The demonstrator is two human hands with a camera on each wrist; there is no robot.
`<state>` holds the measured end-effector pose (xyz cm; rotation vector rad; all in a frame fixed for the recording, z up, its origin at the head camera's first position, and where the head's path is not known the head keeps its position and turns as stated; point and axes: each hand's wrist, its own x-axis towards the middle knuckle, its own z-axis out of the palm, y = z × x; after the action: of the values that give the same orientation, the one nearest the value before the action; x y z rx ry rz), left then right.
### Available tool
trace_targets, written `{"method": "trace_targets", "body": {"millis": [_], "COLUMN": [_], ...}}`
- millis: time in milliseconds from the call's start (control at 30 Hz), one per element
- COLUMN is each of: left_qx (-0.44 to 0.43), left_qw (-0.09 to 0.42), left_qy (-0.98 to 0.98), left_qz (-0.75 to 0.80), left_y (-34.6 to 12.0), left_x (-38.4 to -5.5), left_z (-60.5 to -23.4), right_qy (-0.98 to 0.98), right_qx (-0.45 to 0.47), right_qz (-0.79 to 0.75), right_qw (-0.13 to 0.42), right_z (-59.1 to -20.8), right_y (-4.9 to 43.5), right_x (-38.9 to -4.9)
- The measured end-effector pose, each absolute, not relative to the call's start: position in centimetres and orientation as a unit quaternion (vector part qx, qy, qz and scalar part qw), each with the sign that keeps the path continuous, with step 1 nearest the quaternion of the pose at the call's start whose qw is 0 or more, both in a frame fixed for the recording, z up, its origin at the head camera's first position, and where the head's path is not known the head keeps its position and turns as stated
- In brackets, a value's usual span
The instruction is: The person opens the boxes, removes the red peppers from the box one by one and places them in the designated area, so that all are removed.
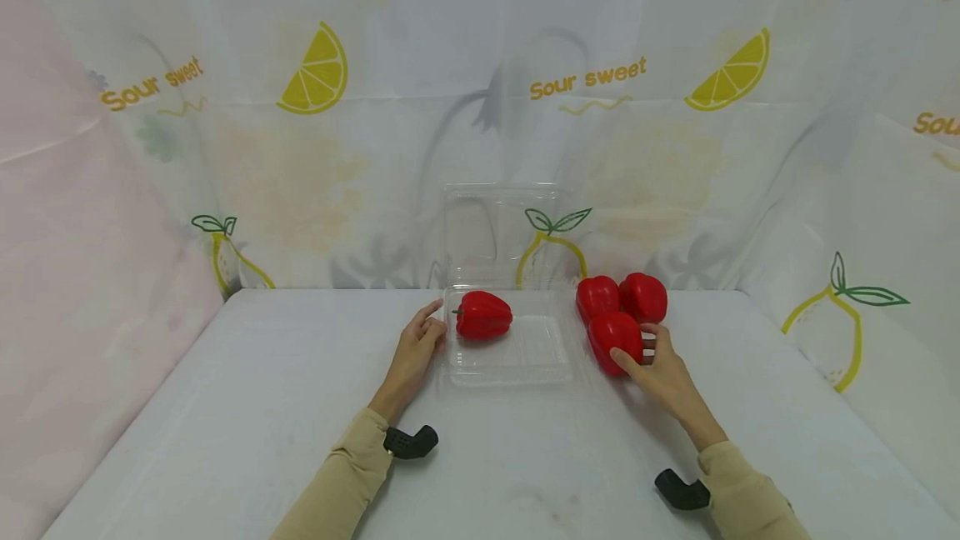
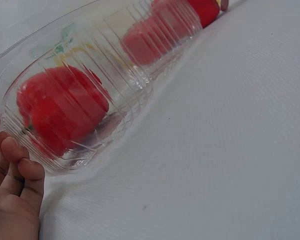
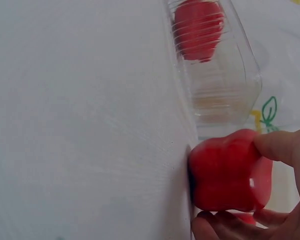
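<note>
A clear plastic clamshell container (image 1: 538, 347) lies with its lid raised behind it in the head view. Inside, at its left end, one red bell pepper (image 1: 484, 316) rests on its side, stem to the left. My left hand (image 1: 412, 354) is at the container's left wall, and its loosely bent fingers touch the outside. To the container's right, my right hand (image 1: 666, 377) grips another red bell pepper (image 3: 230, 172) between thumb and fingers. That pepper appears to be on the white table. Two more bell peppers (image 1: 597, 298) (image 1: 645, 297) sit just behind it.
The white table (image 1: 300, 423) ends at a hanging cloth backdrop (image 1: 375, 148) printed with lemons. Behind the container, its transparent lid (image 1: 480, 232) stands near that cloth. Black wrist devices (image 1: 411, 442) hang beneath both sleeves.
</note>
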<state>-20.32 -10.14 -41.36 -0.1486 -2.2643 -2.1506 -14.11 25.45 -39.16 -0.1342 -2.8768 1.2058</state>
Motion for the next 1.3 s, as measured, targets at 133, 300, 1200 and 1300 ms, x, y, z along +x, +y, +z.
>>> {"method": "trace_targets", "body": {"millis": [133, 300, 1200, 1300], "left_qx": [-0.049, -0.05, -0.039, -0.038], "left_qw": [0.008, 0.008, 0.029, 0.023], "left_qy": [-0.734, -0.732, -0.724, -0.721], "left_qz": [-0.677, -0.679, -0.688, -0.691], "left_y": [-10.0, -9.9, -10.0, -10.1], "left_x": [-19.4, -19.2, -21.2, -21.2], "left_z": [-40.2, -40.0, -42.9, -42.9], "right_qy": [-0.923, -0.923, -0.927, -0.928], "right_qx": [-0.04, -0.042, -0.035, -0.037], "right_qz": [0.383, 0.383, 0.373, 0.371], "right_qw": [0.014, 0.01, -0.015, -0.015], "right_z": [-39.1, -39.0, -39.1, -39.0], "right_y": [25.3, 25.2, 25.5, 25.6], "right_x": [-14.1, -13.8, -14.2, -14.2]}}
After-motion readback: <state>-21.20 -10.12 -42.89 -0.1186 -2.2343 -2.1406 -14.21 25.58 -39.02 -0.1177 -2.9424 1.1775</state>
